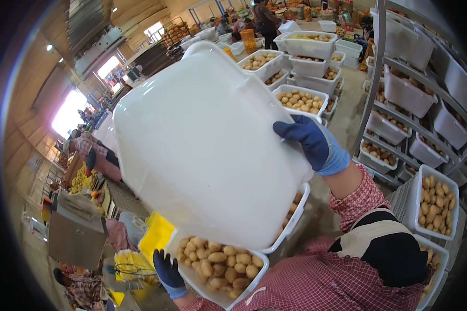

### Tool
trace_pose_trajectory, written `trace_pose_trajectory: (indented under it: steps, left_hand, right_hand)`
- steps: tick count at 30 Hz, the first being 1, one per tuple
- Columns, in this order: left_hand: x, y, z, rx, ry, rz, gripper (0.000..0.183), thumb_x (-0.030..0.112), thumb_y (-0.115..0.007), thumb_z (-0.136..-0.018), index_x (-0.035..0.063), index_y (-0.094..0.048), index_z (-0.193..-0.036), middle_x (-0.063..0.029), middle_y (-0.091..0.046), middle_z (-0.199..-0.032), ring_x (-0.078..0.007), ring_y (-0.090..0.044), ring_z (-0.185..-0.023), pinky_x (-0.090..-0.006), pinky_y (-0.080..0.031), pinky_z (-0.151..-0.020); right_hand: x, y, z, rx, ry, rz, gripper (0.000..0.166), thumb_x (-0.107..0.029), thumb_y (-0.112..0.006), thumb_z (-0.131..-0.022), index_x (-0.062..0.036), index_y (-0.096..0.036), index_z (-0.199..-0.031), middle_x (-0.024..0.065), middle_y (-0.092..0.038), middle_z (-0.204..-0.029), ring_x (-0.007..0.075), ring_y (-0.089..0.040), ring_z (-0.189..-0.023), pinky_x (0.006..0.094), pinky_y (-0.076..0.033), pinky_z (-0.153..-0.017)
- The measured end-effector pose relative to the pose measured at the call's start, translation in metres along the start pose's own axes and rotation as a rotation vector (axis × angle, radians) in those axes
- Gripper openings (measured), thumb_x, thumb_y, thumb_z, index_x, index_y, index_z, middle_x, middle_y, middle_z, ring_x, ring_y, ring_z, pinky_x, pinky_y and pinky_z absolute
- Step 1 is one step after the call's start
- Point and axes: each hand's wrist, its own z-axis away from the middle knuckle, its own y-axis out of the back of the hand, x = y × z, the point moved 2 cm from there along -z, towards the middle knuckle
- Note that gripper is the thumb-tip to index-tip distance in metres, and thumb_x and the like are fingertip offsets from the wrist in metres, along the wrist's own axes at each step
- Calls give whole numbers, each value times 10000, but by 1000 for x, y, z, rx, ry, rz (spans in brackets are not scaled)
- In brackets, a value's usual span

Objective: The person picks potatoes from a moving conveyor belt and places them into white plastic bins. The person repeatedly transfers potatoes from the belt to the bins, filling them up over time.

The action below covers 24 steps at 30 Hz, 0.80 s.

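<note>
A large white plastic tub (210, 147) is held up in front of me with its smooth underside towards the camera. My right hand (313, 142), in a dark blue and light blue work glove, grips its right edge. Lower down, my left hand (169, 272), gloved the same way, has its fingers apart beside the left rim of a white tub of potatoes (218, 268). Nothing shows in that hand. Another potato tub (301, 217) is partly covered by the raised one. What the raised tub holds, if anything, cannot be seen.
Stacked potato tubs (319, 97) stand ahead. A metal rack (408, 112) with more tubs rises at right, with a potato tub (436, 206) near its foot. Left are a worker in a plaid shirt (91, 151), a cardboard box (76, 241) and yellow bags (132, 264). Another person (64, 282) is at lower left.
</note>
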Motion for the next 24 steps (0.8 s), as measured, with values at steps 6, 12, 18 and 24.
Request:
trace_pose_trajectory:
  steps: [6, 12, 18, 24]
  left_hand:
    - [-52, -4, 59, -21, 204, 38, 505, 454, -535, -1034, 241, -503, -1491, -31, -581, -1394, -238, -543, -1191, -432, -444, -1018]
    - [-112, 56, 115, 288, 244, 283, 473, 466, -587, -1020, 201, -533, -1408, -50, -455, -1425, -266, -470, -1231, -459, -426, -1005]
    - [-91, 23, 145, 562, 372, 224, 549, 454, -602, -1015, 179, -490, -1476, -123, -431, -1574, -354, -429, -1385, -533, -405, -1135]
    - [-117, -51, 147, 598, 497, 288, 469, 409, -561, -1041, 166, -536, -1441, -122, -492, -1480, -329, -483, -1300, -481, -413, -1124]
  right_hand:
    - [-52, 58, -43, -76, 174, -24, 454, -185, -776, -891, 86, -650, -1233, 133, -740, -1057, 217, -749, -887, 315, -614, -758]
    - [-67, 125, -125, 362, 432, 538, 465, -155, -786, -889, 89, -614, -1246, 132, -719, -1008, 190, -695, -798, 312, -599, -706]
    - [-67, 275, -213, 831, 467, 1086, 403, -168, -835, -806, 30, -670, -1115, 129, -736, -794, 228, -690, -667, 359, -566, -666]
    - [-2, 439, -304, 956, 260, 1293, 396, -193, -820, -803, 19, -654, -1092, 241, -746, -978, 413, -721, -924, 467, -553, -848]
